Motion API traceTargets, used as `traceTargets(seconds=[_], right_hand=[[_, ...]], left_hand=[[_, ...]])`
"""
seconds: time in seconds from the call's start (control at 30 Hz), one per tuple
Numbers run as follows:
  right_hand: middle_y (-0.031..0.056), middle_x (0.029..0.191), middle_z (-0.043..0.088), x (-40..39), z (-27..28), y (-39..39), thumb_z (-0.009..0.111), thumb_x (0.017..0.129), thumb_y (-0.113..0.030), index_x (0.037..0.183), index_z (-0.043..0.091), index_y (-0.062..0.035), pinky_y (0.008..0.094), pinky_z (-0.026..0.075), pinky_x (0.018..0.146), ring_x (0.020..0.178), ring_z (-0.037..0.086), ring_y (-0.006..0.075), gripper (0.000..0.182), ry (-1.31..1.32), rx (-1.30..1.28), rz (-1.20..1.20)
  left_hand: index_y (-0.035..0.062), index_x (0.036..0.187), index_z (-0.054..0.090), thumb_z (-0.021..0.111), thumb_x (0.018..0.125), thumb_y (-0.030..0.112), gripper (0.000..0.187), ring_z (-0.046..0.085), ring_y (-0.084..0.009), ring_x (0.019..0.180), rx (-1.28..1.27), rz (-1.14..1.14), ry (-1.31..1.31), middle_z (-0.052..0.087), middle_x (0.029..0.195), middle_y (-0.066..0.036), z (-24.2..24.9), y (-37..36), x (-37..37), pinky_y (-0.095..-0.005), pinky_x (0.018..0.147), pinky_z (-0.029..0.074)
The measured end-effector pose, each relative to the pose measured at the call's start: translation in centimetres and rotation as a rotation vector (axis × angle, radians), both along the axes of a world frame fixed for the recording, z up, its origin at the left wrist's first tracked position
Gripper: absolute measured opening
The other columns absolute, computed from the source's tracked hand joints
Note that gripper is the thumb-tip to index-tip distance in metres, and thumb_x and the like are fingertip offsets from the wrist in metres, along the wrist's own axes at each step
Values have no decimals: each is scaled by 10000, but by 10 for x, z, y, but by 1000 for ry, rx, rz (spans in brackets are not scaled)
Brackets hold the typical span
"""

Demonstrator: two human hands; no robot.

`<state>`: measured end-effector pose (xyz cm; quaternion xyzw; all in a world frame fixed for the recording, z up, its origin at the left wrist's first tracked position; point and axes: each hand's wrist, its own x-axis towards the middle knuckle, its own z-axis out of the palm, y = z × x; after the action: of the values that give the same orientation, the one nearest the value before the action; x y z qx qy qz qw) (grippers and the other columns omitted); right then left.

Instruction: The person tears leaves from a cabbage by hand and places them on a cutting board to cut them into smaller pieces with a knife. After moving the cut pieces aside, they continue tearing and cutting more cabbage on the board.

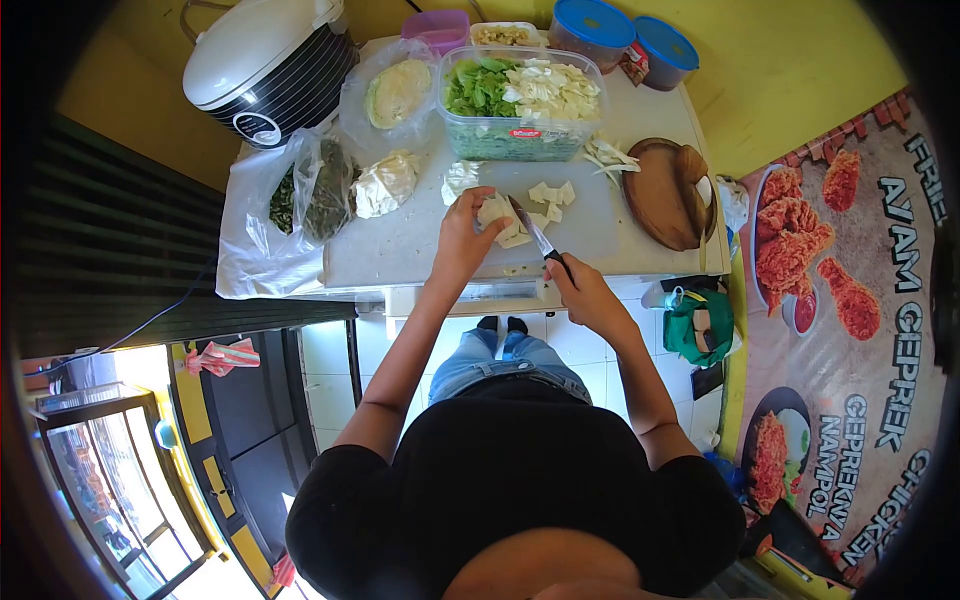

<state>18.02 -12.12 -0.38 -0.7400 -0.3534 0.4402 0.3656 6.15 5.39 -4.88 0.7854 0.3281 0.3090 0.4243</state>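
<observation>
My right hand (590,297) is wrapped round the black handle of a knife (533,232), whose blade points up and left over a pale cutting mat (590,225). With bent fingers, my left hand (468,232) holds pale cabbage (496,212) against the mat, just left of the blade. Cut cabbage pieces (552,195) lie to the right of the blade. Behind my left hand is another cabbage piece (461,180). A clear tub (520,135) of chopped green leaves and pale cabbage stands behind the mat.
A wooden mortar dish (655,215) with a pestle stands at the right. Bagged greens (325,190), a cabbage chunk (386,184) and a bagged cabbage (398,94) lie left. A rice cooker (265,60) and blue-lidded tubs (594,22) stand behind. A green bag (698,325) is below right.
</observation>
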Motion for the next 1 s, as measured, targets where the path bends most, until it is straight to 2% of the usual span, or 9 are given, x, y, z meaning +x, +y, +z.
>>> traceTargets(seconds=[0.13, 0.2, 0.43, 0.53, 0.6, 0.63, 0.7, 0.93, 1.0], right_hand=[[-16, 524, 334, -3, 10, 2, 405, 1020, -346, 958, 536, -32, 267, 313, 380, 385, 350, 90, 346, 34, -51, -11], [129, 645, 547, -2, 14, 5, 371, 1014, -359, 958, 531, -5, 336, 444, 461, 450, 507, 200, 392, -8, -100, 34], [121, 644, 531, -3, 23, 11, 352, 1019, -354, 952, 524, -7, 332, 453, 443, 457, 514, 197, 393, 9, -107, 71], [128, 656, 535, -3, 25, 11, 345, 1022, -354, 964, 495, 0, 343, 460, 442, 455, 516, 204, 389, 3, -121, 93], [54, 549, 424, -6, 25, 11, 340, 1036, -328, 933, 438, -18, 311, 369, 370, 362, 409, 144, 341, -36, -149, 91], [54, 549, 424, -8, 27, 12, 340, 1036, -328, 933, 438, -18, 311, 369, 370, 362, 409, 144, 341, -35, -150, 89], [94, 565, 469, -10, 31, 15, 320, 1039, -305, 928, 389, -12, 334, 402, 371, 361, 454, 180, 321, -130, -218, 161], [181, 565, 534, -16, 32, 15, 320, 1034, -278, 934, 357, 18, 374, 417, 360, 356, 506, 254, 314, -254, -235, 209], [205, 560, 544, -22, 24, 14, 326, 1030, -258, 933, 353, 35, 385, 427, 359, 359, 522, 281, 309, -348, -145, 188]], left_hand=[[49, 1022, 691, 815, 720, 206, 362, 608, -216, 847, 42, 75, 74, 654, 957, -115, 10, -8, -7, -330, 759, 489], [54, 961, 732, 824, 705, 196, 307, 613, -217, 794, 9, 125, 38, 659, 934, -111, 14, -12, -6, -327, 721, 491], [57, 1001, 740, 813, 721, 161, 308, 624, -215, 781, 85, 154, -39, 658, 913, -111, 8, -18, -8, -322, 695, 495], [58, 1005, 740, 806, 733, 167, 300, 629, -216, 789, 98, 168, -55, 647, 959, -122, 8, -21, -7, -326, 696, 496], [59, 1021, 737, 787, 756, 156, 287, 630, -221, 788, 80, 175, 25, 628, 1009, -134, 16, -23, -8, -328, 695, 499], [59, 1021, 737, 787, 756, 156, 287, 630, -221, 788, 78, 172, 26, 628, 1009, -134, 13, -23, -8, -328, 695, 499], [64, 1038, 734, 762, 783, 138, 267, 629, -216, 779, 110, 119, -15, 615, 1032, -138, 7, -21, -10, -327, 691, 502], [66, 1051, 730, 742, 795, 98, 258, 630, -203, 775, 76, 79, -37, 613, 1027, -137, 3, -20, -12, -320, 689, 504], [65, 1046, 731, 746, 789, 92, 259, 619, -200, 780, 66, 87, -41, 610, 1029, -128, 2, -21, -12, -316, 684, 504]])
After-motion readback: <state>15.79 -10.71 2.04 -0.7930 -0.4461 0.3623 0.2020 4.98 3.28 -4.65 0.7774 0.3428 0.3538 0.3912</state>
